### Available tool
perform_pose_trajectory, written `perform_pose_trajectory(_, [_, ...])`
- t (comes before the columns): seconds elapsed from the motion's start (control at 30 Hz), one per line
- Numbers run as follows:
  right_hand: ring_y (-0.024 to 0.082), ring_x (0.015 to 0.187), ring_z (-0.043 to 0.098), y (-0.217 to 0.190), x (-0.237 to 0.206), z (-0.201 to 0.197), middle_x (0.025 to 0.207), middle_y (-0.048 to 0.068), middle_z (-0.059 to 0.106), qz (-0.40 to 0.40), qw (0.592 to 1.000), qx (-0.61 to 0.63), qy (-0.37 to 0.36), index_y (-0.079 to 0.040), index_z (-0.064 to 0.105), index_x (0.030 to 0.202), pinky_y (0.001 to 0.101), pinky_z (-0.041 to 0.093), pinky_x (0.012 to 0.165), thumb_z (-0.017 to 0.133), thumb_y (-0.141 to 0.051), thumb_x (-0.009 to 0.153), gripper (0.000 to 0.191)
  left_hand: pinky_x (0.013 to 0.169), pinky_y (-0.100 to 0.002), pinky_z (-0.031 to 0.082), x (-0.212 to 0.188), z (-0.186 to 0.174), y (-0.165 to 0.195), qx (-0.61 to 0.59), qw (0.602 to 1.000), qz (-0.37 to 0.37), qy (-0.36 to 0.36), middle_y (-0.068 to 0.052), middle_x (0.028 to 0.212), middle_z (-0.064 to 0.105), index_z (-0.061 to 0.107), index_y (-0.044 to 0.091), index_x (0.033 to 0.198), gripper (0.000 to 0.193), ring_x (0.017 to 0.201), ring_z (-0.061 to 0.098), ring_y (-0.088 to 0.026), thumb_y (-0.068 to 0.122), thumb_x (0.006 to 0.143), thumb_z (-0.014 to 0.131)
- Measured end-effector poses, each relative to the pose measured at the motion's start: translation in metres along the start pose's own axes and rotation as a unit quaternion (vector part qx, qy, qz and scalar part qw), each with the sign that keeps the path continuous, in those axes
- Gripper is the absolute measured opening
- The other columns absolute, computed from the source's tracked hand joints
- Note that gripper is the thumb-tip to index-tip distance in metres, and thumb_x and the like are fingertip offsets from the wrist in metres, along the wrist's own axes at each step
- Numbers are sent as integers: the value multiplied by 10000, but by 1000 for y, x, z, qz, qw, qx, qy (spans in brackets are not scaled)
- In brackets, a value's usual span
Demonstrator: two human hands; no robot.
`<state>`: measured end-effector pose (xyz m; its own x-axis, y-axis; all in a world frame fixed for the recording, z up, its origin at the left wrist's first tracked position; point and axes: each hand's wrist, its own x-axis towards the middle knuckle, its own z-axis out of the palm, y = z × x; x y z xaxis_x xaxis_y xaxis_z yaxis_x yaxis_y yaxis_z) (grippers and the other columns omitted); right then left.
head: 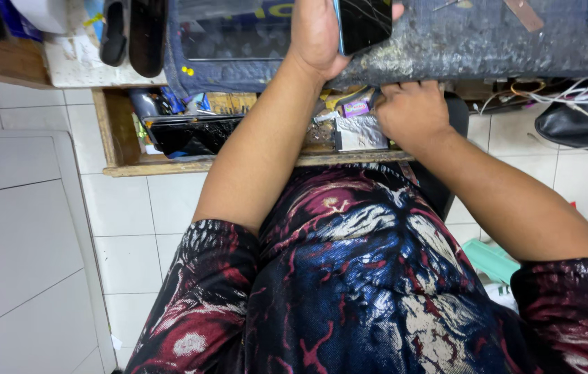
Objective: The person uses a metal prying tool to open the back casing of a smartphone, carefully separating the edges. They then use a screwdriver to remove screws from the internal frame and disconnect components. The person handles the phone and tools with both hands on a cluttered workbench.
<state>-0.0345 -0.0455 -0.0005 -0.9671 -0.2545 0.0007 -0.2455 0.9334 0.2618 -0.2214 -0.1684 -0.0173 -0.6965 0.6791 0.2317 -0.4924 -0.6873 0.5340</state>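
My left hand (315, 34) is raised over the dark worn work mat (488, 41) and grips a smartphone (364, 24) with a cracked dark screen and a blue edge. My right hand (412, 111) reaches down into an open wooden drawer (169, 166) below the bench, its fingers curled among small items: a silvery foil packet (358, 133) and a small purple package (356, 107). Whether it holds anything is hidden by the fingers. A dark flat screen panel (190, 135) lies in the drawer's left part.
A tablet-like dark panel (232, 38) rests on the mat. White cables (585, 86) and a black object (578, 125) sit at the right. A white cabinet (17, 235) stands at the left on a white tiled floor (148, 208). A green plastic thing (491, 260) lies by my right leg.
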Motion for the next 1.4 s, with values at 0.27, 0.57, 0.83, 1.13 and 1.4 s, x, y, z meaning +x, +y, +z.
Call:
perform_pose_trajectory(0.27, [309, 819, 734, 0, 12, -23, 917, 88, 746, 60, 993, 92, -43, -125, 728, 967, 490, 555, 745, 612, -264, 887, 198, 929, -475, 614, 5, 24, 21, -45, 999, -17, 25, -155, 1318, 690, 600, -11, 1369, 625, 1088, 742, -293, 520, 1104, 402])
perform_pose_trajectory(0.57, [173, 808, 680, 36, -34, -39, 947, 139, 726, 157, 688, 706, -55, -11, 654, 1062, 286, 540, 703, 635, 66, 897, 183, 923, -401, 596, 2, 30, 26, 21, 1000, -5, 15, -108, 1409, 612, 504, 19, 1510, 559, 1109, 688, -230, 435, 1137, 528])
perform_pose_trajectory(0.83, [189, 810, 679, 50, -39, -52, 1073, 193, 723, 124, 490, 838, 207, 55, 656, 1104, 304, 570, 731, 631, 99, 1022, 96, 981, -444, 610, 3, 33, 30, -18, 1000, -10, -4, -153, 1493, 597, 459, 29, 1544, 630, 1189, 703, -298, 508, 1140, 392])
perform_pose_trajectory(1.13, [223, 906, 695, 55, -9, -93, 1326, 196, 656, 101, 363, 887, 266, 16, 661, 1060, 333, 574, 715, 660, 46, 1044, 33, 1018, -485, 600, -4, 55, 40, -91, 993, -61, -39, -172, 1502, 576, 440, 69, 1538, 712, 1238, 697, -372, 601, 1082, 312])
perform_pose_trajectory(1.4, [210, 729, 690, 51, 9, -99, 1002, 197, 716, 47, 362, 863, 350, -51, 584, 1086, 317, 582, 656, 667, 11, 1046, 111, 1111, -502, 553, -9, 60, 42, -82, 992, -99, 5, -205, 1386, 651, 518, -24, 1481, 577, 1238, 678, -339, 446, 1150, 463])
